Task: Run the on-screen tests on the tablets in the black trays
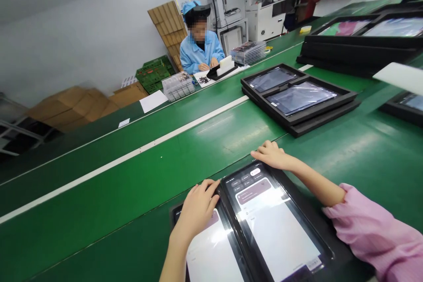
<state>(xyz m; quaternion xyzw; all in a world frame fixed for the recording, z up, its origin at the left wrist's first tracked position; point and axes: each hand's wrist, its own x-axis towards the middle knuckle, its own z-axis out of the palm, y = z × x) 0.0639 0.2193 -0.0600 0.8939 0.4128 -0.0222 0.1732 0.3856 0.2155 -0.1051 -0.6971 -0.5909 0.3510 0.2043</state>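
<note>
A black foam tray [342, 246] lies on the green bench at the near side, holding two lit tablets side by side. The right tablet [280, 233] shows a mostly white screen with a mauve panel near its top. Part of the left tablet [211, 251] is covered by my left hand [198, 207], whose fingers curl over the tray's far edge close to the divider. At the tray's far right corner, my right hand [271, 155] grips the rim with bent fingers. Its fingertips are partly hidden behind the edge.
More black trays with tablets [299, 97] stand ahead on the right, beside a taller stack [357, 50]. A white strip [185, 128] runs along the green bench [132, 185]. Across it, a person [201, 48] in blue works near clear plastic boxes [178, 86].
</note>
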